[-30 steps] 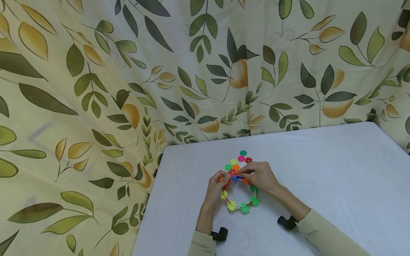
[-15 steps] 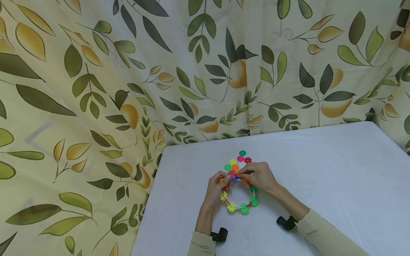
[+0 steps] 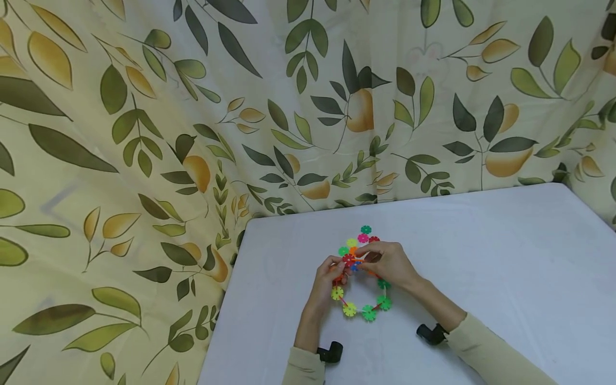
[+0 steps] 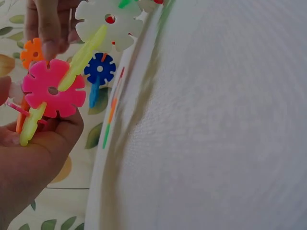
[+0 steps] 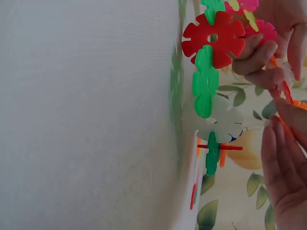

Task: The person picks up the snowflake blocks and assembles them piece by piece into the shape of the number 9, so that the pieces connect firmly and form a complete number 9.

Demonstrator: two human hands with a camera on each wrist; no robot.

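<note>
Ring [image 3: 369,313] (linked discs [image 3: 349,309]) is held by left grip [image 3: 329,278] and right grip [image 3: 393,266].

Indoor corner, curtained; home or makeshift studio, cannot tell which. Curtain [image 3: 298,123], leaf-and-fruit print, fills top and left of head view. White-covered desk [image 3: 471,256] at lower centre and right, far edge near curtain. Slotted toy discs [image 3: 363,238], lower centre.
</note>
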